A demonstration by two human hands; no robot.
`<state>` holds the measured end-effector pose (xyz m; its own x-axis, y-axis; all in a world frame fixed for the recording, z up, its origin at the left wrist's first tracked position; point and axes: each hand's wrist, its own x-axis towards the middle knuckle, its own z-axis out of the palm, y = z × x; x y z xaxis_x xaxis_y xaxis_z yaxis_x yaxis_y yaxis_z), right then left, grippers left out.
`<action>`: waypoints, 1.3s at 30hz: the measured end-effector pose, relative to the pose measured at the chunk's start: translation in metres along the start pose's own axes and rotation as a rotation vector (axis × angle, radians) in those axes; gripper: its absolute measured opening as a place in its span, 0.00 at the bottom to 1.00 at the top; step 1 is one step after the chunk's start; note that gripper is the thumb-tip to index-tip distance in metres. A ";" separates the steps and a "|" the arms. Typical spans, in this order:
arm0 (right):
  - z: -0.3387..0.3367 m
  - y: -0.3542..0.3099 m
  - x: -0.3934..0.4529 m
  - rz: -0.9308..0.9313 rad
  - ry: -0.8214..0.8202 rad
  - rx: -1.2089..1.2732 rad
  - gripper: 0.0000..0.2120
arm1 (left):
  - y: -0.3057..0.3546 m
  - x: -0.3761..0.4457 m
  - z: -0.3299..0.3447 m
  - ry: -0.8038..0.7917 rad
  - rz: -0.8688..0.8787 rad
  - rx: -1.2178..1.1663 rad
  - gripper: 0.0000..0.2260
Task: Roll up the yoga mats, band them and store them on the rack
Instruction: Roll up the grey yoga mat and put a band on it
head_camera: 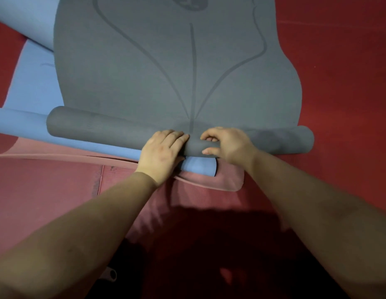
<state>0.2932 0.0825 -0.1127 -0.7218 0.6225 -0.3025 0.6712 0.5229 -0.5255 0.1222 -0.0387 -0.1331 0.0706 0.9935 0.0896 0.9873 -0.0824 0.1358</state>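
Rolling is barely begun: the left hand [160,155] presses flat and the right hand [225,145] curls round the thin roll of the grey mat [166,72], whose flat length beyond them needs even forward rolling.

Both hands [163,154] [227,144] on partly rolled grey mat [166,72]; blue mat [32,87] beneath.

Dim, even indoor light falls from above and behind the wearer, throwing a broad dark shadow [220,244] across the near floor [338,61]. Wide-angle distortion bows the grey mat [166,72] at the far edges, and detail is soft throughout, without glare.
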 end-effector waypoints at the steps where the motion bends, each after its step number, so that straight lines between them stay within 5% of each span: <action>1: -0.008 -0.002 0.007 0.026 -0.047 0.020 0.18 | -0.003 0.004 0.000 -0.026 -0.029 -0.020 0.20; 5: -0.020 -0.001 0.022 0.031 -0.113 -0.063 0.19 | -0.008 0.023 -0.014 -0.121 -0.124 -0.104 0.20; 11: 0.009 0.007 -0.004 -0.180 0.307 -0.156 0.17 | -0.024 0.059 -0.028 -0.423 -0.298 -0.214 0.24; 15: 0.021 0.003 0.000 -0.112 0.355 -0.118 0.17 | -0.032 0.071 -0.033 -0.511 -0.311 -0.274 0.24; 17: 0.019 0.005 0.006 -0.125 0.338 -0.135 0.15 | -0.029 0.069 -0.032 -0.481 -0.270 -0.240 0.24; 21: 0.003 0.007 0.016 -0.096 0.219 -0.161 0.15 | -0.022 0.038 -0.015 -0.045 -0.031 -0.060 0.19; 24: -0.011 0.006 0.027 -0.032 0.088 -0.161 0.17 | -0.021 0.028 0.000 0.025 -0.024 -0.010 0.21; 31: -0.041 -0.004 0.050 0.048 -0.056 -0.123 0.18 | -0.023 0.050 -0.008 -0.066 -0.185 -0.177 0.22; 35: -0.011 0.004 0.025 -0.185 0.272 -0.180 0.17 | -0.032 0.059 -0.011 -0.110 -0.223 -0.210 0.22; 39: 0.006 0.005 0.025 -0.156 0.400 -0.135 0.17 | -0.046 0.081 -0.023 -0.253 -0.227 -0.257 0.25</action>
<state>0.2778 0.0975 -0.1279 -0.7119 0.6923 0.1179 0.5943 0.6833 -0.4241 0.0794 0.0437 -0.1091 -0.0801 0.9741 -0.2117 0.9163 0.1555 0.3690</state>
